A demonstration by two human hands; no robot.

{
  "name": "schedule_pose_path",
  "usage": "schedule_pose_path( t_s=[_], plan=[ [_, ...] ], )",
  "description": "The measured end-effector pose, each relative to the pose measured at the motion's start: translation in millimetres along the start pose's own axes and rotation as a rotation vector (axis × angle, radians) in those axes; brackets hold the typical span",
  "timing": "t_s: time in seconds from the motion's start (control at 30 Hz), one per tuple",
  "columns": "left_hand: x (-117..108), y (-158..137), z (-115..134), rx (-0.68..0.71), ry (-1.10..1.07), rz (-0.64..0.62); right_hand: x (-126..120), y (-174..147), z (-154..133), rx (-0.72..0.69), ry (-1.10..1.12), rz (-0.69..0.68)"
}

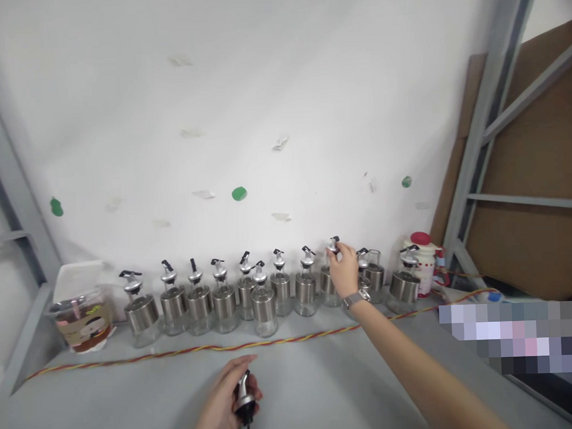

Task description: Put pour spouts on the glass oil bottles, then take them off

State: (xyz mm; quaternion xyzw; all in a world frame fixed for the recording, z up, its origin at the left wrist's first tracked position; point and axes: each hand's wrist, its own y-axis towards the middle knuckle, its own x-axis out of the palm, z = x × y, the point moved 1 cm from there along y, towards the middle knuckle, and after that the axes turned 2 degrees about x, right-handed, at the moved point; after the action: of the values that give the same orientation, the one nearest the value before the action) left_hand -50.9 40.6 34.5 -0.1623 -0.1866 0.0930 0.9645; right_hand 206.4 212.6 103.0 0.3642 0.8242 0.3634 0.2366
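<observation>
Along the back of a grey tabletop [311, 389], against a white wall [286, 83], a row of glass bottles [223, 307] wrapped in steel sleeves is being displayed upright, most of them being topped by silver-and-black pourer spouts. At the right of centre, one such silver pourer [333, 245] is being pinched between the thumb and fingers of the right hand [345, 269], at the mouth of a steel-sleeved bottle [328, 287]; whether it is being fully seated in the neck cannot be told. A wristwatch [356, 298] with a grey band is being worn on the right wrist. Nearer the viewer, at the lower middle, a loose pourer spout [245, 400] is being grasped in the curled left hand [221, 392], its black stopper end being pointed downward. Just right of the right hand, an uncapped bottle [375, 275] is being left open-necked at the back, near a pourer-topped bottle [404, 288]. In front of the row, a twisted red-and-yellow cord [215, 349] is being stretched across the tabletop. The row is being flanked by a clear cup [86, 331] with a brown cartoon sleeve on the left and by a white jar [425, 269] with a red lid on the right. Above, green stickers [239, 193] are being borne by the wall.
</observation>
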Motion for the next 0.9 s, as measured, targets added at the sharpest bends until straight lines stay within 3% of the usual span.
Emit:
schedule_pose_path(
  t_s=[0.37,0.57,0.77,0.9],
  plan=[
    [1,-3,2,-0.002,-0.022,-0.007,-12,-9,4,-0.130,-0.052,-0.094],
    [-1,0,0,-0.004,-0.015,-0.005,-27,-24,-2,-0.298,-0.076,-0.185],
    [-3,2,-2,-0.023,-0.009,0.007,-38,-17,0,-0.467,-0.122,-0.312],
    [0,-4,2,-0.013,-0.006,0.016,-45,-14,3,-0.507,-0.140,-0.326]
  ],
)
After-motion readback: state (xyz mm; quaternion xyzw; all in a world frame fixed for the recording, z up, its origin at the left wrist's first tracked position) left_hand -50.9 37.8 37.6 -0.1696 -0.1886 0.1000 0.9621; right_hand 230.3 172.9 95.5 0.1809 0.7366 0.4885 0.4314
